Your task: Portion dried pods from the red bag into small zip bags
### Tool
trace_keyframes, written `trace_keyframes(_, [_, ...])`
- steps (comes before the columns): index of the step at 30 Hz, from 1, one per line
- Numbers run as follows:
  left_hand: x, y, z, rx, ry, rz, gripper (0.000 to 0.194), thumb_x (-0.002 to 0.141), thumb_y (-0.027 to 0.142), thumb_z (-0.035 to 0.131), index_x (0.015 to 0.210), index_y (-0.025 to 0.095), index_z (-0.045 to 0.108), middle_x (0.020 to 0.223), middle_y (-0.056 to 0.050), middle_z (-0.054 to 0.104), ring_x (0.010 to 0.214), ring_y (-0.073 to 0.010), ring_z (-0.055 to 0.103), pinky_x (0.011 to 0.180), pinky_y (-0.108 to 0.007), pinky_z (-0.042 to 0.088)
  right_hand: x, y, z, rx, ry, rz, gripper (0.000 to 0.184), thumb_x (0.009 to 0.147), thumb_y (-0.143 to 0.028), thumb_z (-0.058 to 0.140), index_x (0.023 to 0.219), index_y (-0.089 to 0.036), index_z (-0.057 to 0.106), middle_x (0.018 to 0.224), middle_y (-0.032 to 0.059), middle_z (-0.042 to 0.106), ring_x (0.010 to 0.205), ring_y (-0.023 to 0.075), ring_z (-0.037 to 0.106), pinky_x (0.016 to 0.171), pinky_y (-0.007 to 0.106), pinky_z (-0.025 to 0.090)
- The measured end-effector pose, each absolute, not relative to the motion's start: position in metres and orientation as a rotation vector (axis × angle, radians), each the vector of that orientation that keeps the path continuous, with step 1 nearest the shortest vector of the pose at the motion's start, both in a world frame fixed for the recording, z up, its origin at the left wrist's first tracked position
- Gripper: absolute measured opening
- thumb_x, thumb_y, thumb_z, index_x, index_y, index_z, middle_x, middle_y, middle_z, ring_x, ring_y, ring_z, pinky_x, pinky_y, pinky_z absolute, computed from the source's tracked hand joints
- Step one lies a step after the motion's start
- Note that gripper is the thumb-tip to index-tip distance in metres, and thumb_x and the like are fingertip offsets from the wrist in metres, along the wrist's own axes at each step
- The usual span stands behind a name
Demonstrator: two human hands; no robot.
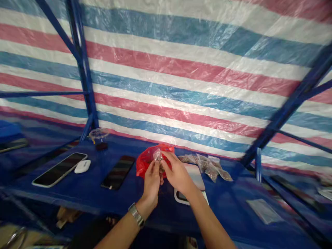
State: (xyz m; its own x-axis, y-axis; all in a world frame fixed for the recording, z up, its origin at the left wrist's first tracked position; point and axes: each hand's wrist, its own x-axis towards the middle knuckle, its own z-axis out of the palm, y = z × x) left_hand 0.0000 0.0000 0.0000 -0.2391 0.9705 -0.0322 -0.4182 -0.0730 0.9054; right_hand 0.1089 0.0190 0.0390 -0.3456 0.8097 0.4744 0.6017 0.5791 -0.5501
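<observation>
Both hands meet over a red plastic bag (143, 162) that lies open on the blue shelf. My left hand (151, 180) is closed around a small clear plastic bag (157, 155), which sticks up between the fingers. From the other side, my right hand (177, 171) has its fingers pressed on the same small bag. What is inside it is mostly hidden by the fingers. Under my right forearm sits a small scale (195, 177) with a shiny metal plate, partly covered by the arm. Behind the scale lie several filled clear bags (209, 166) with brownish contents.
Left on the blue shelf (85, 188) lie a black phone (118, 172), a light-edged phone (61, 169) and a white earbud case (82, 166). A clear round container (100, 133) stands behind them. A flat clear packet (264, 210) lies right. Blue metal posts (84, 69) frame a striped sheet (176, 69).
</observation>
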Motion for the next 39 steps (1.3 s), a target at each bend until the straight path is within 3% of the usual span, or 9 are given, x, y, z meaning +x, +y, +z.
trace_keyframes(4, [-0.002,0.003,-0.001,0.749,1.033,1.552,0.071,0.063,0.087,0.068,0.082,0.018,0.059,0.049,0.009,0.046,0.041,-0.0058,0.037,0.04,-0.019,0.028,0.1,0.028,0.033,-1.126,-2.035,0.343,0.049,0.105,-0.029,0.038,0.152,-0.02,0.05,0.15,0.0146,0.057,0.137,0.0291,0.057,0.115,0.049,0.045])
trace_keyframes(10, [-0.003,0.005,-0.003,0.672,1.013,1.47,0.068,0.067,0.083,0.067,0.087,0.019,0.06,0.05,0.009,0.048,0.042,-0.0069,0.04,0.042,-0.02,0.029,0.095,0.038,0.028,-1.13,-2.034,0.371,0.044,0.105,-0.025,0.035,0.137,-0.021,0.065,0.137,0.0113,0.068,0.129,0.026,0.063,0.113,0.045,0.048])
trace_keyframes(16, [-0.007,0.01,-0.007,0.576,0.966,1.352,0.046,0.086,0.065,0.06,0.088,0.02,0.057,0.054,0.008,0.05,0.044,-0.0072,0.043,0.047,-0.02,0.035,0.094,0.041,0.024,-1.141,-2.107,0.413,0.049,0.102,-0.03,0.044,0.149,-0.018,0.055,0.148,0.0143,0.059,0.137,0.0278,0.056,0.117,0.048,0.044])
trace_keyframes(21, [-0.008,0.011,-0.002,0.535,0.927,1.302,0.032,0.092,0.051,0.058,0.084,0.02,0.055,0.056,0.008,0.051,0.044,-0.0069,0.042,0.047,-0.02,0.032,0.096,0.042,0.025,-1.185,-2.099,0.465,0.058,0.091,-0.022,0.056,0.149,-0.017,0.055,0.151,0.0135,0.057,0.141,0.0274,0.053,0.122,0.046,0.038])
trace_keyframes(31, [-0.017,0.012,0.007,0.431,0.945,1.208,0.03,0.096,0.041,0.055,0.074,0.019,0.054,0.055,0.005,0.052,0.044,-0.0081,0.044,0.05,-0.022,0.034,0.088,0.038,0.033,-1.189,-2.046,0.474,0.06,0.084,-0.011,0.056,0.144,-0.016,0.061,0.145,0.0146,0.062,0.136,0.0282,0.059,0.119,0.045,0.042])
trace_keyframes(39, [-0.02,0.011,0.01,0.451,0.956,1.204,0.025,0.098,0.036,0.048,0.082,0.019,0.058,0.06,0.004,0.055,0.045,-0.009,0.047,0.05,-0.022,0.037,0.091,0.041,0.027,-1.16,-2.045,0.465,0.059,0.085,-0.012,0.055,0.144,-0.017,0.059,0.145,0.0136,0.062,0.135,0.0261,0.059,0.118,0.043,0.043])
